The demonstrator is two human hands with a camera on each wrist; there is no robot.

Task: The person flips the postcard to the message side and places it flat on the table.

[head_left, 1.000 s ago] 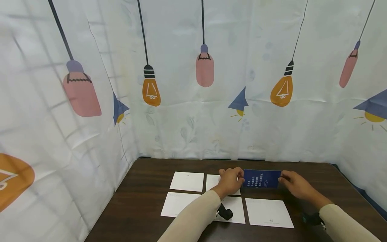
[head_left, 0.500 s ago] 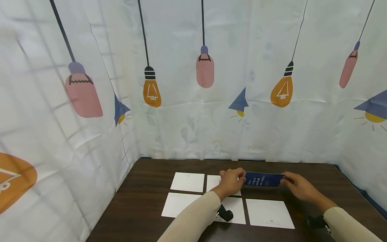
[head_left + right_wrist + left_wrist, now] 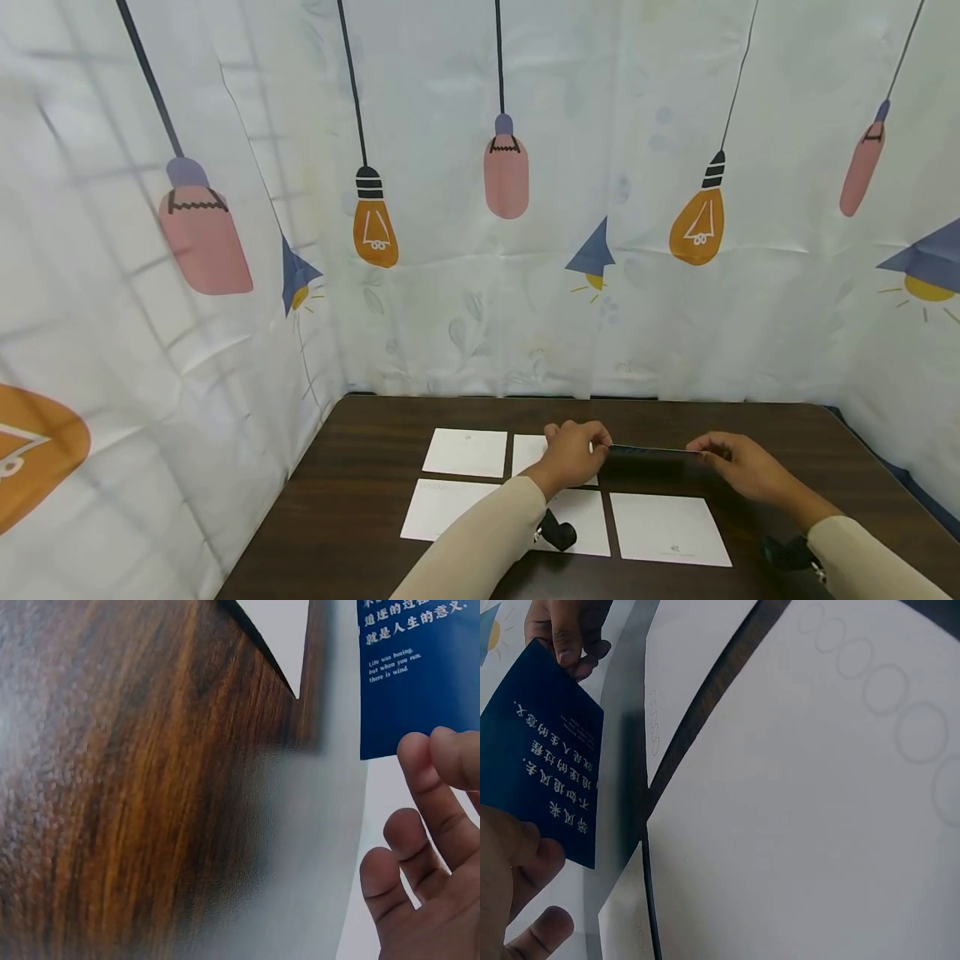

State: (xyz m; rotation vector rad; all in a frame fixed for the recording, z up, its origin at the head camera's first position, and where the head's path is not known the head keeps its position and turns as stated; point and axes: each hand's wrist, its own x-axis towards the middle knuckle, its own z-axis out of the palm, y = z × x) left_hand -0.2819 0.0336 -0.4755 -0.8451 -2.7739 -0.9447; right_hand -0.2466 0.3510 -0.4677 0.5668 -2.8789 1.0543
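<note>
Between my two hands is a dark blue postcard point(image 3: 551, 742) with white lettering, seen nearly edge-on as a thin line in the head view. My left hand point(image 3: 572, 452) pinches one short end of it. At the opposite end, my right hand point(image 3: 738, 468) pinches it between thumb and index finger; the other fingers stand apart from it in the right wrist view. The postcard is held above the dark wood table, beyond the white cards. Below my left forearm and hand lie white cards, such as one point(image 3: 543, 446) partly hidden by that hand.
Several white cards lie in two rows on the table point(image 3: 360, 467), including a front right card point(image 3: 670, 529) and a back left one point(image 3: 465, 452). A white curtain point(image 3: 465, 333) printed with lamps stands behind the table and along its left side.
The blue postcard has tipped from showing its lettered face to nearly edge-on in the head view. Both hands keep hold of its ends and have shifted only slightly.
</note>
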